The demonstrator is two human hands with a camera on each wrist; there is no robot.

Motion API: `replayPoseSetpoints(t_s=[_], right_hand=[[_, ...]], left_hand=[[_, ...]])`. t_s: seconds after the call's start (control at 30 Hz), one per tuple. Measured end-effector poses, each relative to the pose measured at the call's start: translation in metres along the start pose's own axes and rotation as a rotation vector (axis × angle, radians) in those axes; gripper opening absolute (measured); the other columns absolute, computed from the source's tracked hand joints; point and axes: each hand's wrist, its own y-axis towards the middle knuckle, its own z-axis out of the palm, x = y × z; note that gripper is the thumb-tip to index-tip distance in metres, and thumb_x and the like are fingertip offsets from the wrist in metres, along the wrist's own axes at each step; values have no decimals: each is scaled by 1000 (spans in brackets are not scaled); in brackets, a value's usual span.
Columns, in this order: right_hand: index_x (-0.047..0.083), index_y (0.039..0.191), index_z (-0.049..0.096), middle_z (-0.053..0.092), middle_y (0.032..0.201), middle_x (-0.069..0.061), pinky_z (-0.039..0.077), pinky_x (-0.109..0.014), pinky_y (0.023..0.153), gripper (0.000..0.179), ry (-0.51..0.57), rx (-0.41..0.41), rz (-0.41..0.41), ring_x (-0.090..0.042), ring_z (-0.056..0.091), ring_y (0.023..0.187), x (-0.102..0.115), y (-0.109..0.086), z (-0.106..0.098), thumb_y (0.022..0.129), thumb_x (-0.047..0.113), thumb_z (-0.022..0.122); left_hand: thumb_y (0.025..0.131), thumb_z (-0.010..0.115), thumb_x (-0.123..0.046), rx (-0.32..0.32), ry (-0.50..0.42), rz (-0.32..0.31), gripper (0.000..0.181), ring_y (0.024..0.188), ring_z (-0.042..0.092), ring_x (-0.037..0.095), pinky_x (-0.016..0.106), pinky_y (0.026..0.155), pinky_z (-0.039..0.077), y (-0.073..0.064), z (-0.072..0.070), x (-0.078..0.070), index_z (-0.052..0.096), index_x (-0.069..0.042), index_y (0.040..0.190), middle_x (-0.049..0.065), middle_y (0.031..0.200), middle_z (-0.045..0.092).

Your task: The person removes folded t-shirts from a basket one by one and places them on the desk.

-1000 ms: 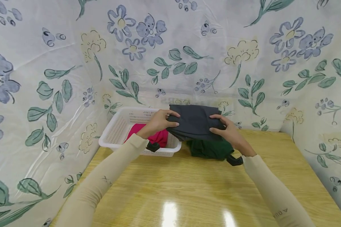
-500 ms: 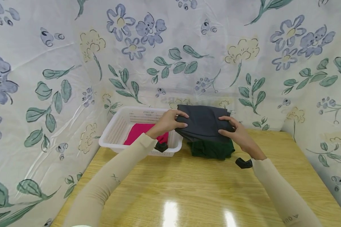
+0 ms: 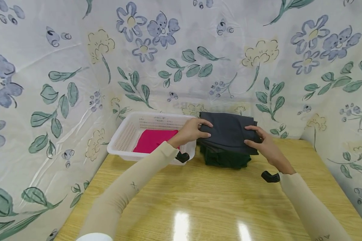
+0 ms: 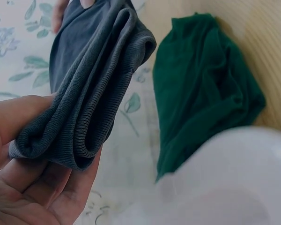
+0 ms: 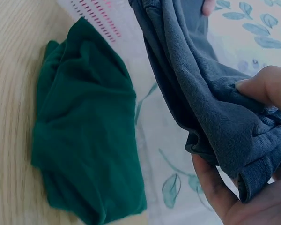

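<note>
A folded dark grey garment (image 3: 229,132) is held up between both hands, above a folded green garment (image 3: 226,159) on the table. My left hand (image 3: 194,130) grips its left end, thumb on one side and fingers on the other. At the opposite end my right hand (image 3: 260,142) pinches it the same way. Ribbed, layered edges of the grey garment (image 4: 93,93) show in the left wrist view. Seen from the right wrist, the green garment (image 5: 89,131) lies apart from the grey one. Folded red cloth (image 3: 154,139) rests inside the white basket (image 3: 116,147).
The basket stands at the back left of the wooden table (image 3: 199,197), its right end close to the green garment. A floral curtain (image 3: 184,87) hangs behind and along both sides. Black wrist mounts (image 3: 270,176) sit below the hands.
Both hands have moved steadily right with the grey garment, from over the basket's right edge to above the green one. More of the red cloth shows now.
</note>
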Motion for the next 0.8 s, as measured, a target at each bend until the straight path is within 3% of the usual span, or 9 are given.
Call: replayPoseSetpoints(t_s=[0.1, 0.3, 0.5, 0.63, 0.73, 0.8], right_hand=[[19, 152, 46, 23, 167, -14, 50, -17, 88, 58, 3, -17, -3, -41, 32, 146, -4, -4, -7, 100, 24, 72], [21, 153, 45, 20, 168, -17, 51, -16, 84, 60, -39, -66, 17, -44, 31, 145, -15, -12, -20, 100, 24, 71], [20, 154, 45, 20, 167, -20, 53, -18, 82, 58, -46, -105, 19, -46, 35, 142, -28, -21, -34, 101, 23, 70], [23, 153, 46, 25, 165, -21, 54, -20, 82, 57, -64, -124, 9, -32, 45, 134, -35, -26, -43, 101, 26, 69], [24, 154, 46, 27, 164, -21, 53, -19, 83, 57, -74, -139, 8, -30, 46, 132, -39, -30, -50, 102, 26, 68], [25, 155, 45, 24, 166, -21, 51, -17, 83, 58, -82, -151, 20, -36, 41, 136, -42, -34, -55, 102, 25, 68]], left_hand=[[90, 82, -14, 17, -14, 10, 32, 105, 56, 24, 32, 80, 53, 3, 8, -4, 76, -18, 122, 8, 138, 58], [91, 81, -16, 56, -25, 15, 33, 115, 54, 22, 32, 88, 53, 10, 23, -8, 75, -19, 124, 7, 145, 52], [91, 81, -16, 79, -49, 11, 34, 118, 55, 23, 32, 87, 54, 22, 43, -13, 75, -21, 124, 6, 145, 53], [92, 80, -15, 77, -44, 40, 34, 109, 57, 20, 28, 81, 52, 28, 55, -17, 74, -19, 125, 6, 139, 56], [92, 79, -12, 86, -69, 67, 34, 102, 57, 21, 27, 76, 52, 33, 65, -19, 73, -15, 126, 8, 137, 57], [93, 79, -10, 88, -80, 73, 34, 105, 58, 20, 27, 78, 52, 37, 73, -20, 73, -15, 126, 9, 139, 57]])
